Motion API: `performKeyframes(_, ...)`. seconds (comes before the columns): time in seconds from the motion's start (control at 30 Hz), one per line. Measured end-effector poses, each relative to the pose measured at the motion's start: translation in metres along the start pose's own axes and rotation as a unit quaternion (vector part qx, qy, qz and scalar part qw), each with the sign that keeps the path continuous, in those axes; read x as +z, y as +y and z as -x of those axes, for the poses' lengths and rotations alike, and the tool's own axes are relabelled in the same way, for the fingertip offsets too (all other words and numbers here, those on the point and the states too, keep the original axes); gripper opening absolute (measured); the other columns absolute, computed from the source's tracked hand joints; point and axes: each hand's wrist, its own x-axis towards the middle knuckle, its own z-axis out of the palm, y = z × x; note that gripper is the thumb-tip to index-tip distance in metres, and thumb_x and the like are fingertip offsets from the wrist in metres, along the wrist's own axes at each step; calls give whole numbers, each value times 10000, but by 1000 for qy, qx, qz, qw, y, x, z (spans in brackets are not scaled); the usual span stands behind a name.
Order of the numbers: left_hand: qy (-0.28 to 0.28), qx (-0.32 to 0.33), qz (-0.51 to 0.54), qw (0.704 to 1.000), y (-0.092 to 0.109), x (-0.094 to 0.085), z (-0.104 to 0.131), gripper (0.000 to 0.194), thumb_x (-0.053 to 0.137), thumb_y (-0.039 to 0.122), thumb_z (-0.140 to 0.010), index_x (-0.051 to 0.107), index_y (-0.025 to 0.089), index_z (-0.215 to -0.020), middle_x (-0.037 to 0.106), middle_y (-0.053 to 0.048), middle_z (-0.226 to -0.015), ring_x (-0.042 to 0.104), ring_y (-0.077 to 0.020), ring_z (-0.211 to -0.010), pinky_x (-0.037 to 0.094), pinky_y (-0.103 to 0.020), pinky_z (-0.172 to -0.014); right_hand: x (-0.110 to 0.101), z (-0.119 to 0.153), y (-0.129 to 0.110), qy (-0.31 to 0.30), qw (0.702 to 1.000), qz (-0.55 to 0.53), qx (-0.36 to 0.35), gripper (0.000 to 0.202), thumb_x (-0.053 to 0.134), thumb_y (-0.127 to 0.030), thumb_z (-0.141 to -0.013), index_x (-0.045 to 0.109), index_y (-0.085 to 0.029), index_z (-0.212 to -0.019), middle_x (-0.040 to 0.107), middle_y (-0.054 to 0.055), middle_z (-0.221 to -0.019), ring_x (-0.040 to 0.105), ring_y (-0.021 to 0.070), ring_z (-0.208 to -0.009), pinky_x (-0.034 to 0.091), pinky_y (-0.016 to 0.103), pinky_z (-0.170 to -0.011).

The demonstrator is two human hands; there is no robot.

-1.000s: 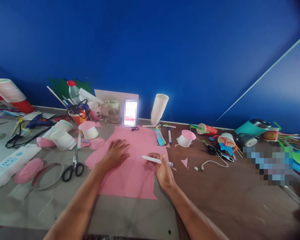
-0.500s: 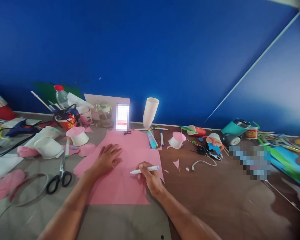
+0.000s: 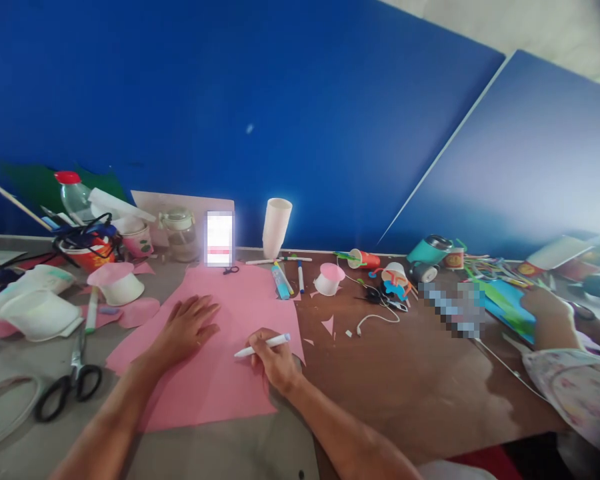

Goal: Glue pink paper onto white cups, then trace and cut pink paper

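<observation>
A large pink sheet of paper (image 3: 215, 393) lies flat in front of me, its edges cut unevenly. My left hand (image 3: 187, 325) rests on its left half, palm down with the fingers spread. Over the right half, my right hand (image 3: 274, 360) grips a white marker (image 3: 263, 345) with a pale blue end. The marker's tip points left, close to the paper; whether it touches I cannot tell. Beyond the sheet's far edge stands a lit phone (image 3: 220, 239), its screen blurred, with small scissors (image 3: 231, 270) just before it.
Black-handled scissors (image 3: 70, 387) lie left of the sheet, near a white cup with a pink top (image 3: 116, 283). Stacked white cups (image 3: 277, 227) stand at the blue wall. Another pink-topped cup (image 3: 329, 279) sits to the right. A co-worker's arm (image 3: 555, 320) reaches in at far right.
The view has swung to the right, so everything sits further left. A co-worker's arm and floral sleeve have come into view at the right. My hands keep much the same places over the paper.
</observation>
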Motion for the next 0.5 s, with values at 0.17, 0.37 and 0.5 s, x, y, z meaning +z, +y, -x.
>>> performKeyframes(0.17,1,6,-5,1000,-2,1,0,470,467,476,-915,607,253,-1305,549,-77,-1438,448,-302,-1341,324,-518,-1130,0,0,0,5,1000,-11,-7,545,590,-725,-749,560,-186,-674,488,-53,-471,418,84,-419,318,212,-436)
performKeyframes(0.37,-16,-9,-17,1000,-3,3,-1,478,452,468,-919,596,252,-1320,520,-69,-1470,437,-301,-1353,306,-513,-1136,2,-2,2,6,1000,-22,3,551,606,-734,-724,560,-188,-666,486,-54,-470,410,80,-409,305,209,-412)
performKeyframes(0.5,-12,-12,-16,1000,-4,4,-1,488,454,488,-912,598,261,-1319,522,-66,-1468,437,-305,-1359,311,-515,-1131,2,-3,3,11,1000,-15,3,534,610,-714,-731,573,-185,-673,486,-51,-469,421,86,-427,317,215,-428)
